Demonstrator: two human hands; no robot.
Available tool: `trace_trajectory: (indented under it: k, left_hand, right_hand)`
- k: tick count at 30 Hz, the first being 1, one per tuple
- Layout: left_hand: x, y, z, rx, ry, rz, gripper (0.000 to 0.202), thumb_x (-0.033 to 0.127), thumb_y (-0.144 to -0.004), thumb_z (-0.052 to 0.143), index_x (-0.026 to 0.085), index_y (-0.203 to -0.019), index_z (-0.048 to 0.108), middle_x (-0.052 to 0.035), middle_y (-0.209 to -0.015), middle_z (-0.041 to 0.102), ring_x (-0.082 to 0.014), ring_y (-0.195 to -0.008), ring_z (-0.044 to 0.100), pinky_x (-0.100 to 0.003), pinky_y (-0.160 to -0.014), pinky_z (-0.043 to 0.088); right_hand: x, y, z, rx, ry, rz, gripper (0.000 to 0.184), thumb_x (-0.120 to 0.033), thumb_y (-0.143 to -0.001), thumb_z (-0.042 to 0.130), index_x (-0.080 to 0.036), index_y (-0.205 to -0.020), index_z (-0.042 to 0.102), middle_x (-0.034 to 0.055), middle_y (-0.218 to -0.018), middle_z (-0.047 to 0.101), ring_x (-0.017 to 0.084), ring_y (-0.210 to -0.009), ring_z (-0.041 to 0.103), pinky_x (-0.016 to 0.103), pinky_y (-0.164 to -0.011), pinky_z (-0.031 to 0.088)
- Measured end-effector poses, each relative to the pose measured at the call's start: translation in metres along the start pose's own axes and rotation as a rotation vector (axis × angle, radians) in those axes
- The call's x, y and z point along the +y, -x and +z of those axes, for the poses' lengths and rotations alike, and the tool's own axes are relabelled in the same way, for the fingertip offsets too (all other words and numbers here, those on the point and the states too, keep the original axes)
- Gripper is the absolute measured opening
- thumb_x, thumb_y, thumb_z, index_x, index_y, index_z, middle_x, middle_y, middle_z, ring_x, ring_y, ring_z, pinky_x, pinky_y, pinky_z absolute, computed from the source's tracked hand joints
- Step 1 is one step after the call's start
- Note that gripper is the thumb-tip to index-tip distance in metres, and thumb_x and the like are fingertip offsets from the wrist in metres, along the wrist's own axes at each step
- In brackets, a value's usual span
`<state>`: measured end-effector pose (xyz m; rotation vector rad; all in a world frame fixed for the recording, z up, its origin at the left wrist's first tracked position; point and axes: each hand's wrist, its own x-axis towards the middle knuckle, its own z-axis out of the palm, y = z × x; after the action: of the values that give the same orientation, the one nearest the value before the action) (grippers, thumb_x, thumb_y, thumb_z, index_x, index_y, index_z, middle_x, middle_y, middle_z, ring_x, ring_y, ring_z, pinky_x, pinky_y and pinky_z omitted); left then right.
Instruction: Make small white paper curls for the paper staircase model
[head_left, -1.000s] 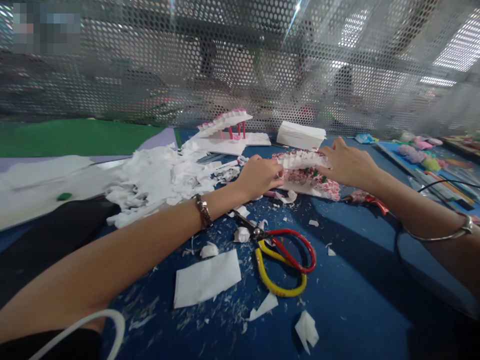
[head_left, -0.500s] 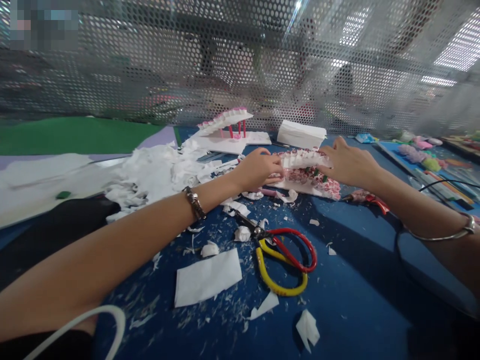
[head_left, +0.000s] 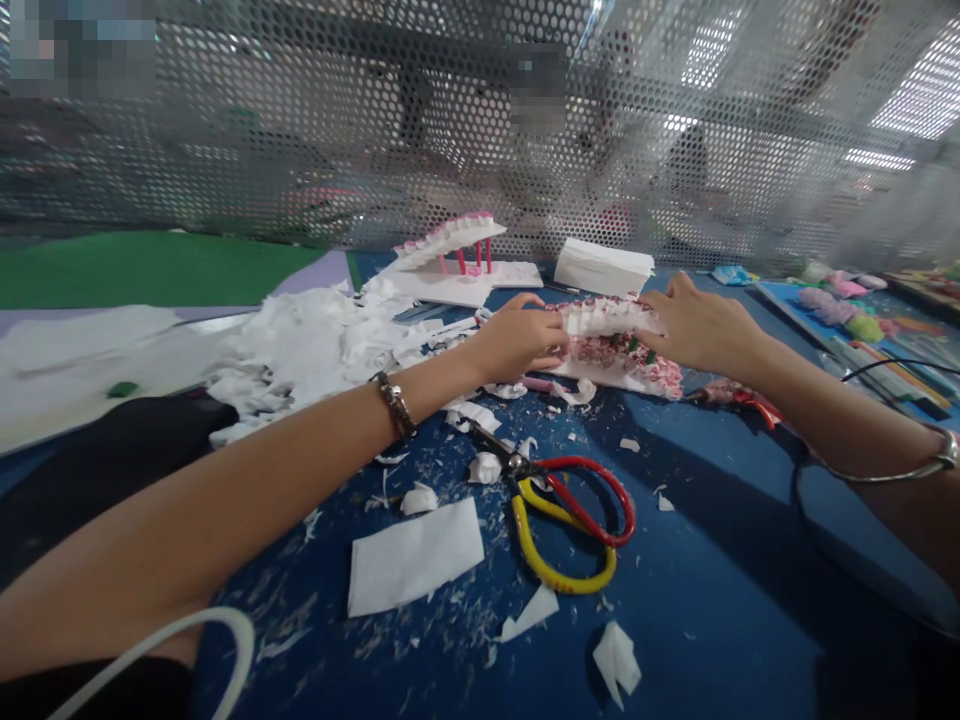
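A small paper model [head_left: 611, 320] with a white scalloped strip on top stands at the back of the blue table. Red-and-white crumpled bits and a few green pieces fill its lower part, above a white base [head_left: 600, 378]. My left hand [head_left: 525, 335] grips the model's left end with curled fingers. At the right end, my right hand [head_left: 694, 320] pinches the strip between thumb and fingers, some of which are hidden. Nearer to me lie scissors [head_left: 566, 500] with one red and one yellow handle.
A heap of crumpled white paper [head_left: 307, 340] lies to the left. Behind stand a similar model on red posts [head_left: 454, 245] and a folded white sheet [head_left: 604, 267]. A glue gun [head_left: 731, 393] lies beside my right forearm. Scraps and a white paper rectangle [head_left: 416, 557] litter the front.
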<state>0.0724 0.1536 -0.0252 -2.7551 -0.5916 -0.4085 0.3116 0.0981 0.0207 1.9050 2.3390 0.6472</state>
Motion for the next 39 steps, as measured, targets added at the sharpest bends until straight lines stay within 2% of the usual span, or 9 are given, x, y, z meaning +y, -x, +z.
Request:
trace_trajectory:
  k: [8,14,17,21,23,27,29,32,39]
  left_hand:
    - [0.01,-0.006,0.0,0.032,-0.118,-0.047,0.016,0.028,-0.083,0.049,0.018,-0.087,0.061,-0.0056,-0.09,0.061,-0.0196,-0.087,0.053,-0.039,-0.092,0.022]
    - [0.006,-0.008,-0.014,0.01,0.066,-0.152,0.017,0.035,-0.081,0.055,0.023,-0.082,0.068,-0.0032,-0.094,0.061,-0.0195,-0.089,0.054,-0.046,-0.094,0.017]
    - [0.002,-0.006,-0.018,0.043,0.05,-0.053,0.019,0.031,-0.085,0.05,0.024,-0.091,0.067,-0.0038,-0.096,0.061,-0.0163,-0.088,0.054,-0.042,-0.093,0.019]
    - [-0.001,0.0,-0.014,0.043,-0.08,0.102,0.024,0.018,-0.087,0.044,0.026,-0.084,0.067,-0.0007,-0.09,0.061,-0.0126,-0.08,0.053,-0.039,-0.093,0.018]
    - [-0.003,0.003,-0.011,0.049,-0.139,0.164,0.026,0.014,-0.086,0.043,0.027,-0.09,0.065,-0.0003,-0.091,0.062,-0.0123,-0.08,0.053,-0.037,-0.093,0.018]
    - [-0.004,0.011,-0.01,0.05,-0.22,0.285,0.02,0.03,-0.089,0.043,0.028,-0.102,0.058,-0.003,-0.106,0.06,-0.0157,-0.093,0.053,-0.035,-0.093,0.018]
    - [-0.002,0.012,-0.012,0.009,-0.264,0.295,0.024,0.038,-0.089,0.039,0.028,-0.102,0.057,-0.0028,-0.109,0.059,-0.017,-0.098,0.052,-0.034,-0.095,0.017]
    - [0.002,0.012,-0.016,-0.062,-0.305,0.283,0.024,0.038,-0.089,0.039,0.027,-0.102,0.057,-0.0023,-0.109,0.06,-0.018,-0.101,0.051,-0.034,-0.096,0.017]
    - [0.009,0.006,-0.02,-0.083,-0.375,0.339,0.02,0.035,-0.086,0.047,0.022,-0.093,0.06,-0.0041,-0.101,0.062,-0.02,-0.101,0.051,-0.032,-0.098,0.019]
  right_hand:
    - [0.0,-0.002,-0.001,-0.039,-0.028,-0.004,0.045,-0.047,-0.081,0.038,-0.022,-0.117,0.05,0.0176,-0.11,0.049,0.03,-0.078,0.059,0.04,-0.059,0.045]
    - [-0.001,-0.001,-0.004,-0.058,-0.035,0.015,0.047,-0.05,-0.081,0.038,-0.023,-0.119,0.047,0.0169,-0.11,0.049,0.029,-0.079,0.059,0.039,-0.06,0.046]
    - [-0.002,0.0,-0.005,-0.059,-0.012,0.007,0.048,-0.05,-0.083,0.036,-0.021,-0.12,0.046,0.0169,-0.11,0.049,0.028,-0.079,0.059,0.038,-0.059,0.045]
    - [-0.003,0.001,-0.005,-0.054,0.023,0.011,0.047,-0.048,-0.083,0.036,-0.022,-0.121,0.044,0.0156,-0.109,0.049,0.026,-0.078,0.059,0.035,-0.059,0.044]
    - [-0.003,0.001,-0.004,-0.05,0.031,0.009,0.046,-0.047,-0.083,0.036,-0.022,-0.121,0.045,0.0152,-0.108,0.05,0.026,-0.077,0.06,0.034,-0.058,0.043]
    - [-0.003,0.002,-0.002,-0.035,0.034,-0.005,0.046,-0.046,-0.083,0.035,-0.02,-0.121,0.044,0.0158,-0.107,0.049,0.027,-0.076,0.06,0.034,-0.057,0.042]
    - [-0.002,0.002,-0.002,-0.029,0.031,-0.011,0.046,-0.045,-0.083,0.036,-0.02,-0.121,0.044,0.0161,-0.108,0.049,0.026,-0.077,0.059,0.034,-0.058,0.042]
    - [-0.002,0.001,-0.002,-0.035,0.024,-0.011,0.045,-0.044,-0.083,0.036,-0.02,-0.119,0.046,0.0162,-0.108,0.049,0.026,-0.078,0.059,0.034,-0.06,0.042]
    - [-0.003,0.002,-0.004,-0.048,0.002,-0.001,0.045,-0.047,-0.083,0.036,-0.019,-0.117,0.046,0.0168,-0.108,0.049,0.026,-0.077,0.059,0.035,-0.06,0.042]
